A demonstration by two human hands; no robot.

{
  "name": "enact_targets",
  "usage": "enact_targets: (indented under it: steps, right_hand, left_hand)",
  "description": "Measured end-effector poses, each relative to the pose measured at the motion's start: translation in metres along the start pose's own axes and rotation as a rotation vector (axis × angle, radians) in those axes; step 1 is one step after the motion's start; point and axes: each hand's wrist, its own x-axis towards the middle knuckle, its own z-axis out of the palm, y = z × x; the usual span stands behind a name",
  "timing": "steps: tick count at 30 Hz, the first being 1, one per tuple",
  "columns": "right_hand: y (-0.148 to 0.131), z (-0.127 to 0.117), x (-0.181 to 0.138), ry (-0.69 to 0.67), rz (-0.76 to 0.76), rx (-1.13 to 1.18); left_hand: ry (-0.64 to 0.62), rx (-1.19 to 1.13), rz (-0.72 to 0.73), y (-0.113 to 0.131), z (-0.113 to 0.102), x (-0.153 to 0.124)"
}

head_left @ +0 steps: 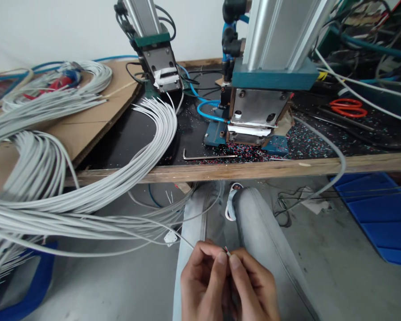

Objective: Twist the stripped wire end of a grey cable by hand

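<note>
Both hands [227, 285] pinching thin white wire [183, 241], tip seemingly red-cored, over lap

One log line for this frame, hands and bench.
left hand: pinching wire end | right hand: pinching same | bench: hex key, scissors

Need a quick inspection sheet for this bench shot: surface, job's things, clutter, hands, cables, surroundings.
Surface: black benchtop with wooden front edge, speckled with coloured bits; cardboard sheet on its left part.
Job's things: thin grey wire with small red end pinched between both hands above the lap.
Clutter: hex key near the front edge; orange scissors at back right.
Hands: left hand and right hand meet at the fingertips on the wire end.
Cables: large bundle of grey wires draped off the bench to the left; blue hoses by the two presses.
Surroundings: concrete floor, blue bin at right.
</note>
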Motion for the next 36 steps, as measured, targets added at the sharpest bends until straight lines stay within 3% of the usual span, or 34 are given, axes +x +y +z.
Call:
enact_targets:
  steps: [5, 12, 28, 36]
  right_hand:
    - [-0.003, -0.002, -0.002, -0.006, 0.069, -0.032]
    - [-0.002, -0.002, -0.002, -0.023, 0.024, -0.033]
    - [-0.006, -0.001, -0.001, -0.025, 0.05, -0.066]
    - [-0.011, 0.001, -0.001, -0.004, 0.087, -0.049]
  left_hand:
    - [-0.034, -0.022, -0.035, 0.005, -0.001, 0.0]
    - [-0.062, 0.118, 0.024, 0.009, -0.001, 0.001]
    - [-0.1, 0.105, -0.023, 0.012, -0.003, 0.002]
    - [-0.08, 0.135, 0.049, 0.011, 0.001, 0.003]
